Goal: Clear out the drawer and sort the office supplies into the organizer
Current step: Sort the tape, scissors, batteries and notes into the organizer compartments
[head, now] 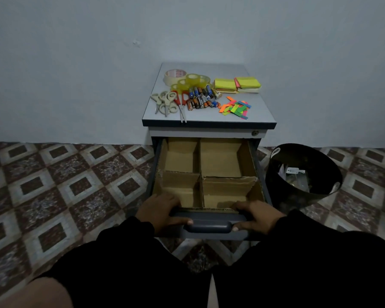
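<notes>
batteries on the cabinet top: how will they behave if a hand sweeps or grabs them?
The batteries are cylinders lying on their sides in a loose pile, so a push would probably set some rolling on the smooth cabinet top. They look rigid, likely dense for their size. The scissors beside them may block rolling that way.

Both hands, left (159, 211) and right (257, 215), grip the open drawer's (209, 235) front, apparently.

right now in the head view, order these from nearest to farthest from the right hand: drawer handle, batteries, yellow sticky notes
1. drawer handle: at the drawer's front, touching the right hand.
2. batteries: on the cabinet top, near its middle.
3. yellow sticky notes: at the back right of the cabinet top, against the wall side.
</notes>
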